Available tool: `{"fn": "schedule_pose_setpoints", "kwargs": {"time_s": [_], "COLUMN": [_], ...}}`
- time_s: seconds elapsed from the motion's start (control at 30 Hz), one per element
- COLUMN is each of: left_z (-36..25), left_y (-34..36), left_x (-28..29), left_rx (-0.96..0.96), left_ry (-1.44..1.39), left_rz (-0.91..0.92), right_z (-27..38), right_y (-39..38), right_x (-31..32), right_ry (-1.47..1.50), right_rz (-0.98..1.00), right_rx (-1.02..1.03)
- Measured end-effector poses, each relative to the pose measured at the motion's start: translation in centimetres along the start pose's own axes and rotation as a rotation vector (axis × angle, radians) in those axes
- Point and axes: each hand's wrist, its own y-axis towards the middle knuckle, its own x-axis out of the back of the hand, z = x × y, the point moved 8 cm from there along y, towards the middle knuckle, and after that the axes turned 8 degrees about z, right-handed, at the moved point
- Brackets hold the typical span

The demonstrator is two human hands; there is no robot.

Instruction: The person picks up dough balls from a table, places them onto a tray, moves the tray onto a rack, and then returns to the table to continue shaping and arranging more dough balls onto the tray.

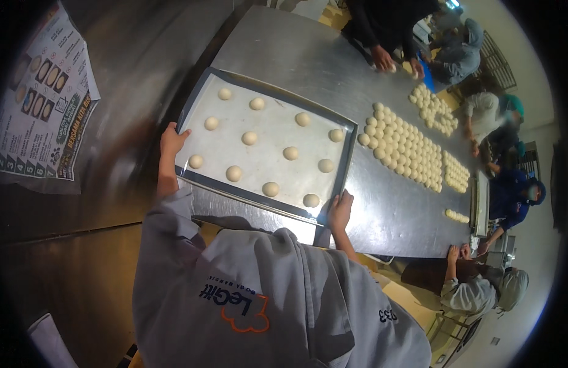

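A dark-rimmed baking tray (266, 202) lies in front of me, lined with a pale sheet. Several round dough balls (249, 138) sit spaced apart in rows on it. My left hand (173, 142) grips the tray's left edge, thumb over the rim. At the near right corner, my right hand (340, 211) is closed on the same tray. Fingers of both hands under the rim are hidden. To the right of the tray, many more dough balls (406, 147) stand packed together on the metal table.
The steel table (265, 37) runs away to the right. Co-workers (471, 291) stand along its far and right sides; one person's hands (382, 58) handle dough at the far edge. On the left, a printed poster (44, 104) hangs on a metal surface (130, 92).
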Motion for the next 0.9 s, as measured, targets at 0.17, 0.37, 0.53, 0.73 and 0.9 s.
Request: {"fn": "schedule_pose_setpoints", "kwargs": {"time_s": [0.17, 0.37, 0.53, 0.73, 0.9], "left_z": [-0.4, -10.3, -10.9, -10.7, -9.6], "left_y": [-5.6, -10.6, -8.5, -7.7, -8.2], "left_x": [-0.5, 0.6, -0.8, -1.7, -0.7], "left_rx": [-0.048, -0.23, -0.287, -0.309, -0.233], "left_ry": [0.045, 0.336, 0.341, 0.355, 0.339], "left_rz": [0.065, -0.095, -0.112, -0.136, -0.084], "right_z": [-3.5, -4.9, -4.7, -3.9, -1.0], "right_y": [-2.0, -3.9, -4.0, -4.4, -2.9], "right_x": [1.9, 3.5, 3.6, 5.0, 6.2], "right_ry": [0.045, 0.101, 0.118, 0.185, -0.11], "right_rz": [0.007, 0.053, 0.008, -0.119, -0.157], "right_rx": [0.053, 0.006, 0.056, -0.012, 0.054]}}
